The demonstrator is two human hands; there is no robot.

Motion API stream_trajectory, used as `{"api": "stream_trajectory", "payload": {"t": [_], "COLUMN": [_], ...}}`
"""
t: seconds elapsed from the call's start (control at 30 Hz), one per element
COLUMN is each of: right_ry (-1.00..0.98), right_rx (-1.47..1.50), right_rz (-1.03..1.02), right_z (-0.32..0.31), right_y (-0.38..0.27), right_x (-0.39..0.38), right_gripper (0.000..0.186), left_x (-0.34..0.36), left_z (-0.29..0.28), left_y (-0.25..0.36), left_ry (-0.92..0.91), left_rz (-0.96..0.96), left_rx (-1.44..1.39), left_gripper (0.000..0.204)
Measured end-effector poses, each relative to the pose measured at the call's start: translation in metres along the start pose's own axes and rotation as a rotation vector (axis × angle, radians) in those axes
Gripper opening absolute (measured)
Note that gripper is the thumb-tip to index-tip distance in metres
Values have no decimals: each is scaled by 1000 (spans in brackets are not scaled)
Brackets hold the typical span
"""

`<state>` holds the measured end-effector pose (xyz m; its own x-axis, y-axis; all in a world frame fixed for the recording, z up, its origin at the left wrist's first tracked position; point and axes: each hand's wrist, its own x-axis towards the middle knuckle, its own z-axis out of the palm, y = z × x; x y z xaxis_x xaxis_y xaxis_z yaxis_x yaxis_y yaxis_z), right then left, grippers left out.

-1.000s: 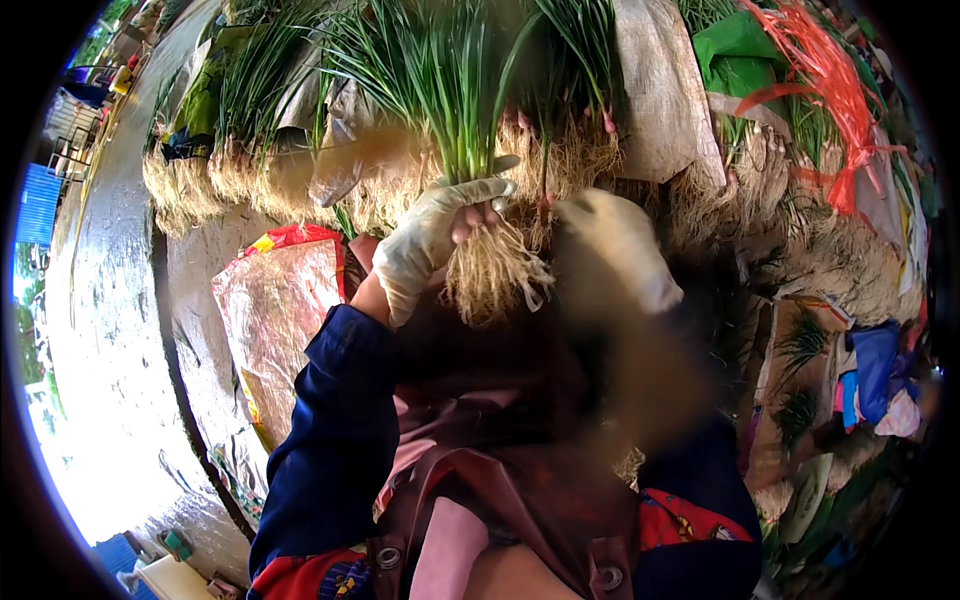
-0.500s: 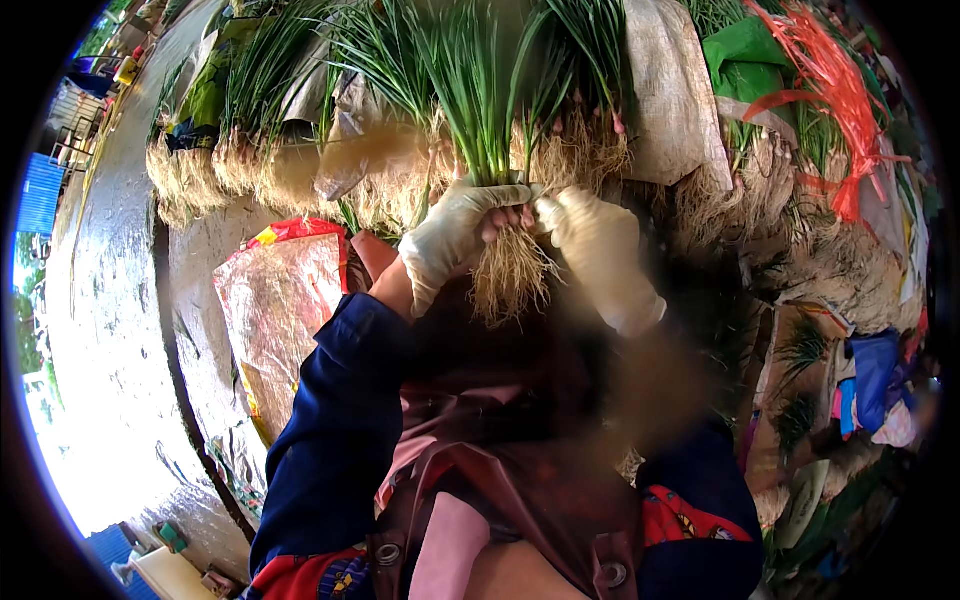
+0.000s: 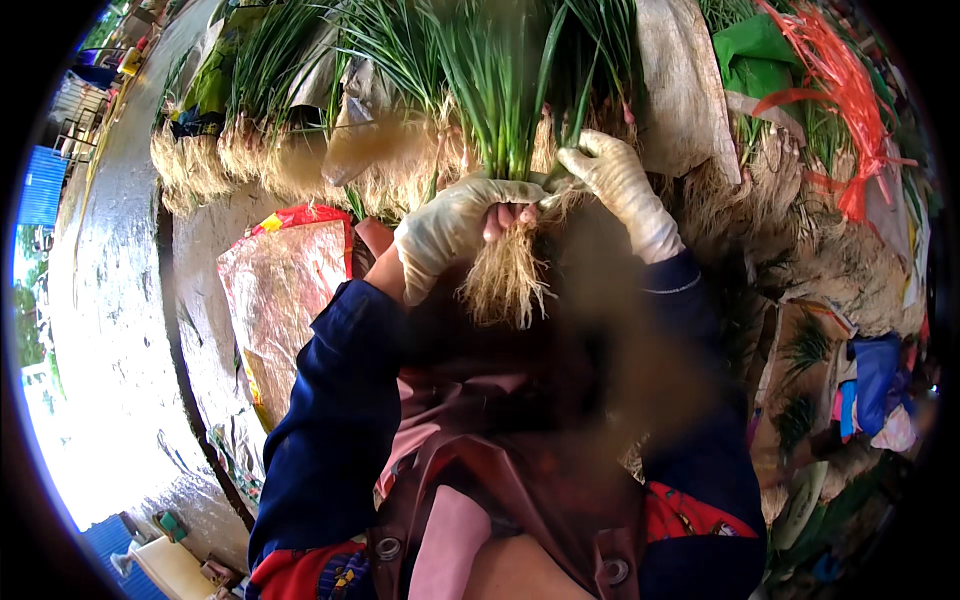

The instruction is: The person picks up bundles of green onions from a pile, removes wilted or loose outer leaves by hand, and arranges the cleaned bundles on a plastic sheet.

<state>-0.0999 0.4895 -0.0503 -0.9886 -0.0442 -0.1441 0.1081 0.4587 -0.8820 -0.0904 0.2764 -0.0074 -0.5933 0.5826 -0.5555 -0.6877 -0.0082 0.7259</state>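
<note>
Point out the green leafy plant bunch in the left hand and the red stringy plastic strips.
Green leafy plant bunch [image 3: 508,155]: head view, on the stems.
Red stringy plastic strips [image 3: 842,82]: head view, on the middle strands.

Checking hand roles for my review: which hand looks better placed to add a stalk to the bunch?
Probably the right hand: it seems to pinch a stalk close beside the bunch, while the left hand is closed around that bunch, roots hanging below.
</note>
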Motion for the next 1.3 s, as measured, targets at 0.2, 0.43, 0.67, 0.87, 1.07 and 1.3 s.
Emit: {"api": "stream_trajectory", "payload": {"t": [0.2,0.43,0.67,0.87,1.07,1.3], "right_ry": [397,17,323,180,481,110], "right_rx": [-535,-1037,-550,-871,-480,-93], "right_rz": [-68,554,-66,26,-158,-135], "right_z": [-10,-102,-17,11,-3,28], "right_y": [-10,63,-56,-45,-39,-59], "right_x": [-15,-18,2,49,-19,-62], "right_gripper": [28,62,44,24,19,20], "left_x": [20,-42,-26,4,12,14], "left_z": [14,19,-29,-54,-29,-6], "left_y": [-10,38,50,12,6,-13], "left_ry": [-63,33,58,129,-3,159], "left_rz": [35,355,480,415,253,162], "left_rx": [18,-53,-87,-139,-441,-227], "left_gripper": [17,16,25,38,23,18]}}
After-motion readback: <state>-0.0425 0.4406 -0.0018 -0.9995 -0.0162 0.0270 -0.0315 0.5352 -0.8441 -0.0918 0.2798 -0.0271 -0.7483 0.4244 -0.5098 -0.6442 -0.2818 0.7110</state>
